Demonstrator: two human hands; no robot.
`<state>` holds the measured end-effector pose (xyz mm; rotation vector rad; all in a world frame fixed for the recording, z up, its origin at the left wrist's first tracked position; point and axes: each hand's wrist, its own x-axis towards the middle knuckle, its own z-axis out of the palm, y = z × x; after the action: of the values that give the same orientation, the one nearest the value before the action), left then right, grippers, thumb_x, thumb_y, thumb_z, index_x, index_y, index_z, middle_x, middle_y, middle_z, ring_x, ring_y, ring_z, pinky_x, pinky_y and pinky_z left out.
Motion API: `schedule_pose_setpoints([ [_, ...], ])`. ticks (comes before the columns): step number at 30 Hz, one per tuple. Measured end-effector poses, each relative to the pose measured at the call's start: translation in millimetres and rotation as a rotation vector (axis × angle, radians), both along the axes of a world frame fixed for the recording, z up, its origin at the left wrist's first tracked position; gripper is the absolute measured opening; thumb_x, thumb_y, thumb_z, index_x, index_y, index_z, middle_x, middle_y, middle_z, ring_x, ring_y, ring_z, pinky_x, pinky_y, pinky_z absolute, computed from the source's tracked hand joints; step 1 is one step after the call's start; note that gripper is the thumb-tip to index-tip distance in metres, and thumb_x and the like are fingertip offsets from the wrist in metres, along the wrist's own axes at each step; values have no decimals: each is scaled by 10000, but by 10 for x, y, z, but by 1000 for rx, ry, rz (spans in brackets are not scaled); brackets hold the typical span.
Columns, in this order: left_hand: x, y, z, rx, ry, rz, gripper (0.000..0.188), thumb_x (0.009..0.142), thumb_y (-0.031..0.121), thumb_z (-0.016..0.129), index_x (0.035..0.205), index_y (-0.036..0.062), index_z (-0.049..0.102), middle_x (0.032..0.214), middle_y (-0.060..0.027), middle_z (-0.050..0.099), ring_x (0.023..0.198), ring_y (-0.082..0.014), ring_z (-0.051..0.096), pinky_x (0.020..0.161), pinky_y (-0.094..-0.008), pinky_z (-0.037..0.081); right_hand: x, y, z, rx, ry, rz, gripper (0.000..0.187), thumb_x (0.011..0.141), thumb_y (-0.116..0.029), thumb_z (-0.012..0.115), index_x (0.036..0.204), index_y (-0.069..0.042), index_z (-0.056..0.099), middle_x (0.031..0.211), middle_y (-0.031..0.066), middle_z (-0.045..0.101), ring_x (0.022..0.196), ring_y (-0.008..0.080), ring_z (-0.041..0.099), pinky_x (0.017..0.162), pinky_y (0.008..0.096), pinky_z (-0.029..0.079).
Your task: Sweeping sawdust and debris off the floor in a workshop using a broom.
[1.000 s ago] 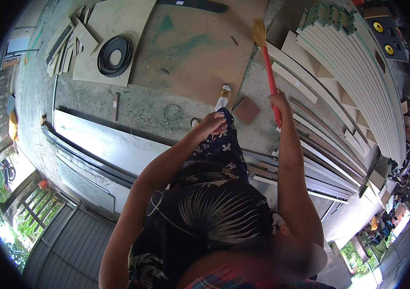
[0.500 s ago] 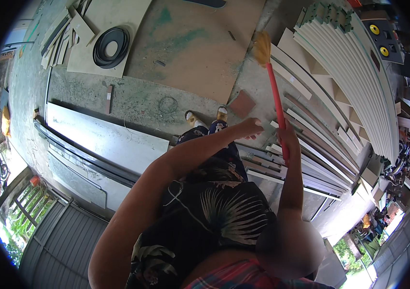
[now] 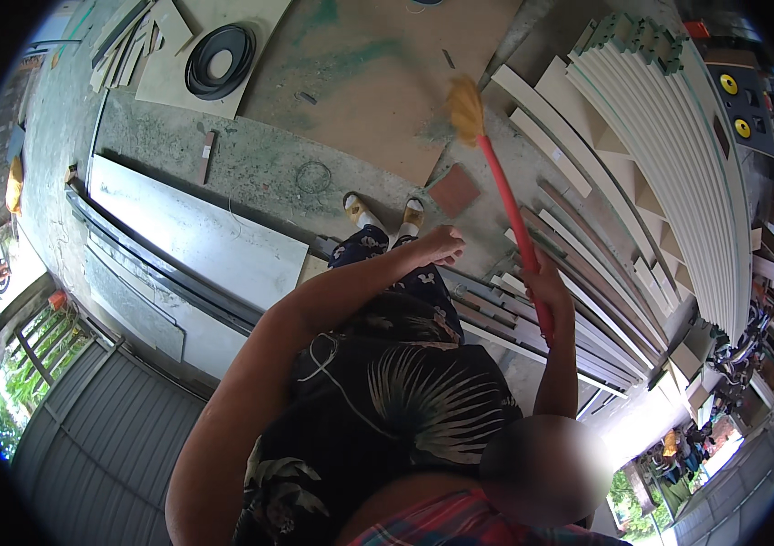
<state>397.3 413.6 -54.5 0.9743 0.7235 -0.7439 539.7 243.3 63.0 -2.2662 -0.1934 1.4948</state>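
Broom (image 3: 506,198), in your right hand (image 3: 548,289), gripped near its butt end, presumably for reach. Bristles (image 3: 466,109): far end, over the right edge of the brown sheet (image 3: 360,109) as seen; floor contact, cannot tell. Left hand (image 3: 443,244): loose fist, nothing showing in it, apart from the broom, perhaps for balance. Edges: reddish square (image 3: 454,190) just near of the bristles; short pale strip (image 3: 551,153) close on the right. Wider sweep seems to lie left, across the sheet.

1 head-worn view, facing down
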Motion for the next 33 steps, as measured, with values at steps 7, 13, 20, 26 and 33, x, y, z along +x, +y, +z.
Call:
schedule_pose_setpoints([
  [7, 10, -335, 2, -19, -12, 16, 379, 802, 214, 497, 1120, 22, 424, 851, -56, 566, 602, -122, 557, 494, -234, 398, 382, 190, -955, 88, -160, -118, 375, 692, -83, 499, 1055, -55, 412, 526, 52, 472, 396, 144, 471, 351, 285, 386],
  [13, -172, -324, 84, 14, -17, 29, 370, 799, 204, 488, 1122, 32, 429, 873, -53, 566, 616, -111, 560, 509, -227, 406, 66, 164, -1293, 85, 122, -144, 277, 707, -90, 506, 967, -33, 430, 535, 54, 479, 400, 145, 472, 358, 295, 396],
  [20, -309, -176, 159, 45, -72, 20, 383, 781, 205, 495, 1108, 13, 443, 840, -55, 568, 649, -117, 565, 508, -229, 402, -231, -147, -500, 145, 154, -230, 280, 749, -112, 532, 1002, -37, 438, 552, 24, 459, 422, 96, 457, 357, 257, 390],
  [26, -424, -333, -32, 54, -141, -132, 303, 765, 185, 507, 1008, 4, 497, 793, -53, 575, 599, -123, 566, 456, -232, 410, -566, -76, -182, 131, -108, -292, 312, 763, -104, 508, 1063, -65, 432, 566, 16, 451, 417, 86, 444, 345, 237, 377],
  [33, -422, -331, 97, 127, -206, -1, 177, 728, 184, 507, 715, 13, 551, 544, -61, 545, 440, -127, 534, 334, -236, 377, -606, -52, -332, 269, -146, -359, 312, 748, -100, 496, 1051, -61, 435, 554, 18, 448, 406, 91, 448, 339, 238, 378],
])
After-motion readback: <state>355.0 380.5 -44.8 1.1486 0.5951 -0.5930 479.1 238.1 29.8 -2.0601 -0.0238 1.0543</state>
